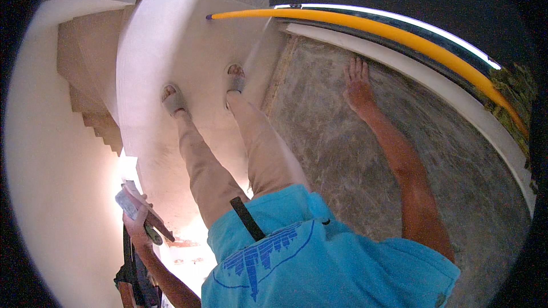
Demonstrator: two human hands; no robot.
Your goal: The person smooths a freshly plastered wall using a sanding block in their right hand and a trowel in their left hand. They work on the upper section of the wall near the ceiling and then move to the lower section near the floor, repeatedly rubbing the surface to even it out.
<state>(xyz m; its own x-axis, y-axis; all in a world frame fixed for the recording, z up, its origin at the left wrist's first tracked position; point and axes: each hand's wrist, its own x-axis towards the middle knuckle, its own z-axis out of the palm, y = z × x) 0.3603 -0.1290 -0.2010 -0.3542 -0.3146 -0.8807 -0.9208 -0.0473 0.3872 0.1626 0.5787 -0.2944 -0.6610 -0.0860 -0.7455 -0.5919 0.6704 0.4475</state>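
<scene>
My left hand [136, 222], at the lower left, is closed around a flat pale slab [129, 202] with a long brown bar [154, 215] along it. A small greenish oval piece [152, 234] shows just under the fingers. Glare beside the hand blurs these parts, so I cannot tell the exact kind of tool. At the upper right my right hand [359, 86] lies with fingers stretched out against a mottled grey cement surface [325, 137]. Nothing shows in that hand.
A yellow pole [365, 21] curves along the top right, beside a white ledge [456, 94] bordering the grey surface. My sandalled feet stand on a pale floor [194, 51]. Brown steps [85, 74] rise at the left. Dark items [134, 276] lie below my left hand.
</scene>
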